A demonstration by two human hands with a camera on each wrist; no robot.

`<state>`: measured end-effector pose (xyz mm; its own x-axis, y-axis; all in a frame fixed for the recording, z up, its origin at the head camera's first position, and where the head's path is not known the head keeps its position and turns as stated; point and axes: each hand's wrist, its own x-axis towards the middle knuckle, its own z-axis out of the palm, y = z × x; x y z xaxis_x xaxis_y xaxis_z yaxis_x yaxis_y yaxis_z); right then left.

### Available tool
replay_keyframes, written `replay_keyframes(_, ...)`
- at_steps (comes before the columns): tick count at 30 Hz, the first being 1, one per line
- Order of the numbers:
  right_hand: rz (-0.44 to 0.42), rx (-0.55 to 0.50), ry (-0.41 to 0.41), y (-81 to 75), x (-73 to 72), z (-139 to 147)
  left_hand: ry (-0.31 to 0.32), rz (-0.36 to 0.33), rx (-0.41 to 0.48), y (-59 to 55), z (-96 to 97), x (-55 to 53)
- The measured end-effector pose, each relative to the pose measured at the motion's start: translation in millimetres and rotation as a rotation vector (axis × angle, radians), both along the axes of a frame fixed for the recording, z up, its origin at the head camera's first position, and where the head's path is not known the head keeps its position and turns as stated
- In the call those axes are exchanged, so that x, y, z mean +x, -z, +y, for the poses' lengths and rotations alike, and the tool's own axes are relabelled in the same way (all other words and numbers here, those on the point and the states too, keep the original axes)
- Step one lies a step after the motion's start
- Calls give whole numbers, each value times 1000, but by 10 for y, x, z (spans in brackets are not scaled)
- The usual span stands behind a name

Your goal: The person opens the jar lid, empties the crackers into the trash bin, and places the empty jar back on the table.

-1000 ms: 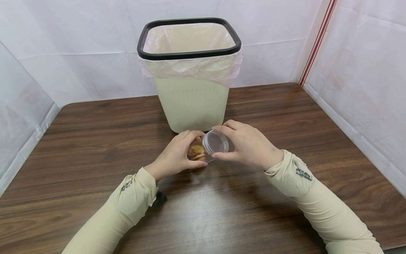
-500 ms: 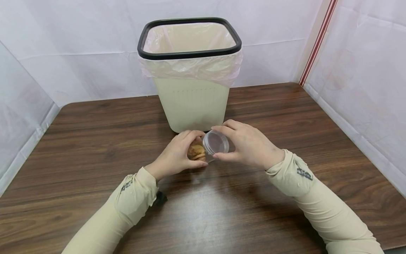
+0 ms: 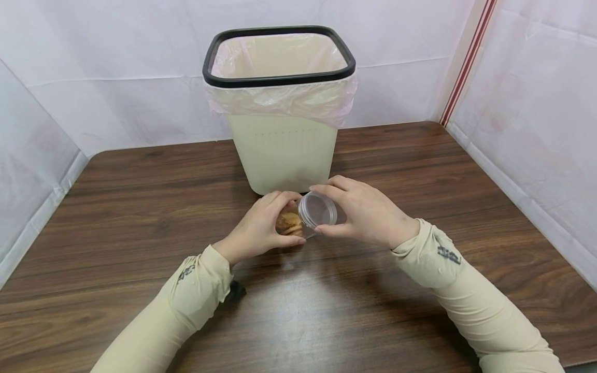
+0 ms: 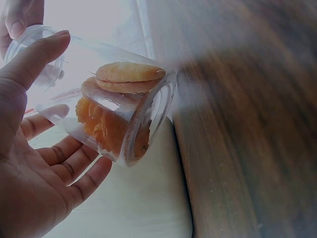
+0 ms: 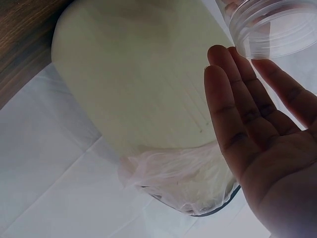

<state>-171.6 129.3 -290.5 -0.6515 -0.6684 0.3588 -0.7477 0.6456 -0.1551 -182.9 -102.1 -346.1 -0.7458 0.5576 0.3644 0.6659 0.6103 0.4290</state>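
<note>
A clear plastic jar [image 4: 74, 119] leans to the right, its round threaded mouth [image 3: 318, 210] facing up and right in the head view. Inside its lower part lie golden-brown biscuits [image 4: 130, 74] and orange-brown crinkled pieces [image 4: 106, 124]. My left hand [image 3: 254, 228] holds the jar's body, thumb on one side and fingers curved along the other. With thumb and forefinger, my right hand [image 3: 366, 212] grips the rim at the mouth from the right. Its other fingers [image 5: 223, 99] extend below the rim in the right wrist view. The jar's base sits close over the tabletop.
Just behind the hands stands a cream waste bin [image 3: 286, 153] with a black rim [image 3: 280, 82] and a pinkish plastic liner [image 3: 303, 101]. A small black object [image 3: 236, 291] shows beside the left sleeve on the dark wooden table [image 3: 163, 207]. White sheeting [image 3: 116, 77] surrounds the table.
</note>
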Motion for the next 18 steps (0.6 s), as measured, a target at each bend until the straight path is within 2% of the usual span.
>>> replay_keyframes(18, 8, 6, -43, -18, -2, 22, 6, 7, -2, -2, 0, 0)
